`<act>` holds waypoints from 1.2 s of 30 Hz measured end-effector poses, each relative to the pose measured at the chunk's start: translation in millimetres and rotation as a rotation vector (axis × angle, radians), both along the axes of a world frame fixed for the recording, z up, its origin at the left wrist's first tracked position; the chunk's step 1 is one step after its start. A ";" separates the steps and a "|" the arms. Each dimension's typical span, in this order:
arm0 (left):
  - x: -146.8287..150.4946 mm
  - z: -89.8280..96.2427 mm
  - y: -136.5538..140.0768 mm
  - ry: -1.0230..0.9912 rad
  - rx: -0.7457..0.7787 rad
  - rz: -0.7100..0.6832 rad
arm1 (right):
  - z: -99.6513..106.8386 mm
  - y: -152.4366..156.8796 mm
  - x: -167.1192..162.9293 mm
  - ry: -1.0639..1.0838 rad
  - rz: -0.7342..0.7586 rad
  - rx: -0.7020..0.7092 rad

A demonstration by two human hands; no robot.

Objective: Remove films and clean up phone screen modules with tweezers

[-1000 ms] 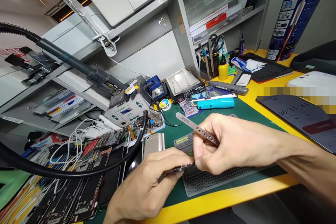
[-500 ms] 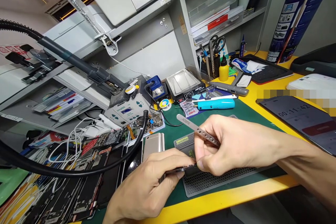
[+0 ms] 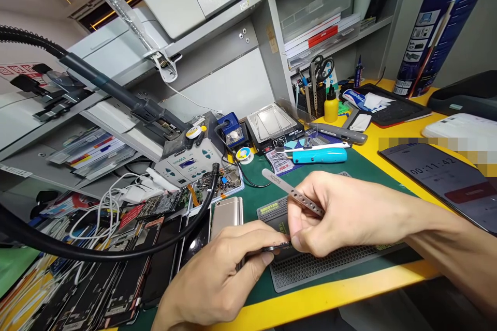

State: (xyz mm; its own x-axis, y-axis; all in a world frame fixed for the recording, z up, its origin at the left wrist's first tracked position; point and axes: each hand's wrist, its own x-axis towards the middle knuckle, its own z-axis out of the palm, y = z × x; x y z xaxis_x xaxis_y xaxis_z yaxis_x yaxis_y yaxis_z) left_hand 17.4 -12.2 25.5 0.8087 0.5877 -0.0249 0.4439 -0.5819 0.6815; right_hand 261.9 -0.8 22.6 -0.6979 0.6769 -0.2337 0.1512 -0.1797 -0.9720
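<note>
My left hand [image 3: 223, 271] pinches a small, thin dark part [image 3: 280, 245] between thumb and fingers; it looks like a circuit board seen edge-on, mostly covered by the hand. My right hand [image 3: 330, 214] is closed around metal tweezers [image 3: 293, 190], whose rear end points up and left. The tweezers' tips are hidden behind my right fingers, close to the end of the dark part. Both hands are above a grey perforated work mat [image 3: 306, 273], which lies on a green mat [image 3: 258, 292].
Left of my hands lie a gold phone [image 3: 225, 214] and rows of dark phone parts [image 3: 128, 271]. A black hose [image 3: 128, 257] arches over them from a grey station [image 3: 190, 163]. Behind sits a turquoise-handled tool [image 3: 320, 155]. At right lies a phone showing a timer [image 3: 438, 176].
The dark part in my left hand has tilted slightly. Both hands keep nearly the same place and grip; the view has shifted a little.
</note>
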 end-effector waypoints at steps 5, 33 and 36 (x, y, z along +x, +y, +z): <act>-0.3 -0.8 -0.5 0.023 0.039 0.019 | -1.2 -1.3 -1.2 0.015 0.015 0.067; -5.3 -12.0 2.7 -0.256 -0.864 0.231 | 0.6 0.1 -3.7 0.083 -0.120 -0.023; -3.3 -14.5 2.2 -0.335 -0.961 0.277 | -4.3 3.1 -3.6 0.097 -0.152 -0.022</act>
